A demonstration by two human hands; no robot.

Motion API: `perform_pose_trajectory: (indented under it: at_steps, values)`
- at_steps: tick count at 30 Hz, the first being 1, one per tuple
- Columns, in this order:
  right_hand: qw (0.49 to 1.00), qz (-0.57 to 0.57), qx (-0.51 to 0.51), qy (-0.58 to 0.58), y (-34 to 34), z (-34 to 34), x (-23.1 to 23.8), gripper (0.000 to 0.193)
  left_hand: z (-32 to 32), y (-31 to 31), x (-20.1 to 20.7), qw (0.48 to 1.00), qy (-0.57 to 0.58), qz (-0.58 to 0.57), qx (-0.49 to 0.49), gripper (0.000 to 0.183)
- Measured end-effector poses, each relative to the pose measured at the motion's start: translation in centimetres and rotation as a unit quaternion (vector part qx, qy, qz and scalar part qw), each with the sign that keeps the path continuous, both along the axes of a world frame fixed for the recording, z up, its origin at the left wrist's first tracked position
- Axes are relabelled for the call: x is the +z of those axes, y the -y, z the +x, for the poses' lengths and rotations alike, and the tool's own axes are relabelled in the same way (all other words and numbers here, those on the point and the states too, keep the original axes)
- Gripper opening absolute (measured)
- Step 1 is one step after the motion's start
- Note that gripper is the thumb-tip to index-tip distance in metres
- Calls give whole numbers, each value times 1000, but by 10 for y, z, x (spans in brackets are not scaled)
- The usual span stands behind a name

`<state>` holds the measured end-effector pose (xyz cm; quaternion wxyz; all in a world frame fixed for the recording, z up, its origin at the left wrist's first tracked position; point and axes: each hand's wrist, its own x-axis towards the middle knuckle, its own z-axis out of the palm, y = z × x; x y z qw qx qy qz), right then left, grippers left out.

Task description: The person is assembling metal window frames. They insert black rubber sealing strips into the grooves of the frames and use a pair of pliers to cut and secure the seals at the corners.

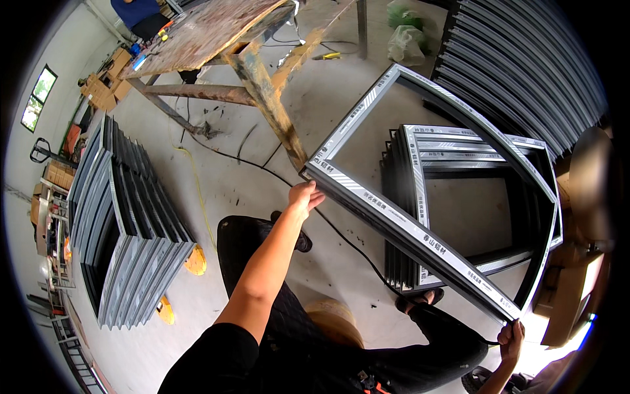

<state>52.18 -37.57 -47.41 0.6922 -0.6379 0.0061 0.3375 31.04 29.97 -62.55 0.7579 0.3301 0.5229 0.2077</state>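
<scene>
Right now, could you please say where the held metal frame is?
In the head view, the metal frame is right of centre, between the left hand and right hand, partly hiding the frame stack.

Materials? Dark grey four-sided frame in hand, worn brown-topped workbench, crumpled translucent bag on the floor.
Dark grey four-sided frame: likely coated aluminium, satin; even, sharp-edged profiles, pale printed film on faces.
Worn brown-topped workbench: top looks like wood, stained; legs probably rusted steel, patchy orange-brown.
Crumpled translucent bag: apparently thin plastic, creased and see-through.

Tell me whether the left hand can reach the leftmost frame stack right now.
Probably not: the left hand holds the frame near its left corner, and the leftmost frame stack stands well away.
</scene>
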Motion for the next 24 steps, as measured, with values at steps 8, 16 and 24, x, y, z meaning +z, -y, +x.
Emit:
perform_pose_trajectory:
  at_steps: [8, 16, 24]
  values:
    - [991, -35, -129, 20, -11, 2, -54, 28, -1, 21, -12, 998, 17, -36, -49, 31]
    - [986, -67, -137, 63, -21, 0, -55, 34, 5, 45, -13, 998, 2, -33, -62, 24]
    - [965, -228, -83, 99, -26, 1, -50, 39, 22, 100, -8, 994, 0, -42, -102, 19]
